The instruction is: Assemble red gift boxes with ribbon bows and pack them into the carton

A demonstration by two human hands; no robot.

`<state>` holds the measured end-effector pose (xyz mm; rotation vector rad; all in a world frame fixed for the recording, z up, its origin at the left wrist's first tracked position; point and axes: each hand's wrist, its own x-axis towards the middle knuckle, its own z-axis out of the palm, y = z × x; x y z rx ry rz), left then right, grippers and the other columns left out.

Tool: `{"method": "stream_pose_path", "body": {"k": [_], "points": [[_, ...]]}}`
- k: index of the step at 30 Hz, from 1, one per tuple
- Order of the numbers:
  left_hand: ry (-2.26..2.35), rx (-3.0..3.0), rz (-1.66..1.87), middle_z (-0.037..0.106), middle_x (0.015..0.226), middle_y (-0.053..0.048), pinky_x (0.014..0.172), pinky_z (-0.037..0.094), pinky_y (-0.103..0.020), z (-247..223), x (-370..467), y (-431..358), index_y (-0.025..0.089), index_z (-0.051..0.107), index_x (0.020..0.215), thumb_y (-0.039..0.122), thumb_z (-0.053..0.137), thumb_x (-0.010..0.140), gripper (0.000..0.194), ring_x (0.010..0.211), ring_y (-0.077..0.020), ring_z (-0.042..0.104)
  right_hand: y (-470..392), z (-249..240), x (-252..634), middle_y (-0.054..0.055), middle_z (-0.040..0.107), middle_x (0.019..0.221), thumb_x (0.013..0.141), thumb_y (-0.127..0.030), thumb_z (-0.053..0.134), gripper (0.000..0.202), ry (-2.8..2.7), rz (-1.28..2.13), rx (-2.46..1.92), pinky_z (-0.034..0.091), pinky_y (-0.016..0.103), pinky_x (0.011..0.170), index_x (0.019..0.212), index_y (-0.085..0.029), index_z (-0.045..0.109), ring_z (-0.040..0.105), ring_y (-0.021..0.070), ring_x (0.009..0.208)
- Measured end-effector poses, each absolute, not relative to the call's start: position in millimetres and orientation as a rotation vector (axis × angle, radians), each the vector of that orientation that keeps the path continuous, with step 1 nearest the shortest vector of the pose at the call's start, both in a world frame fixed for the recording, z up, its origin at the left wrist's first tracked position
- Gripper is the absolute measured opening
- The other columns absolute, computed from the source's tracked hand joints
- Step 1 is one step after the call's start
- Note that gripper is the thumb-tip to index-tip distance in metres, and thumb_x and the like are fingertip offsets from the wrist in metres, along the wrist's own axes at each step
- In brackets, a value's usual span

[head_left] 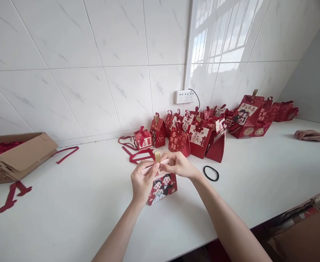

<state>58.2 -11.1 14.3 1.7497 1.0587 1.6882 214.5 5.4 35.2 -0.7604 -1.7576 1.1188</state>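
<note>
A red gift box (164, 187) with a cartoon couple on its front stands upright on the white table, in the middle of the view. A gold ribbon loop (157, 157) sticks up from its top edge. My left hand (144, 178) pinches the top at the left of the loop, fingers closed. From the right, my right hand (178, 164) grips the same top edge, its fingertips close beside the loop and the left thumb. The fingers partly hide the top of the box.
Many finished-looking red boxes (199, 140) stand along the tiled wall. Red ribbons (142, 155) and a black ring (211, 173) lie near them. A cardboard box (29, 154) with ribbons is at the left, another (306, 236) at lower right. Another person's hand (307, 135) rests at far right.
</note>
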Motion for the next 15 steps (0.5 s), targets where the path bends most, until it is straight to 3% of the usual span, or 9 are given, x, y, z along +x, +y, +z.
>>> {"method": "stream_pose_path", "body": {"k": [15], "points": [[1.061,1.643,1.600,0.066,0.072,-0.001,0.062,0.052,-0.022,14.6,56.2,-8.0,0.018,0.066,0.071,0.039,0.066,0.075,0.021,0.069,-0.0146,0.064,4.1,35.8,213.8,-0.002,0.054,0.062,0.072,-0.028,0.065,0.017,-1.727,1.164,-0.755,0.031,0.018,0.045,0.077,-0.012,0.063,0.042,0.0063,0.051]]}}
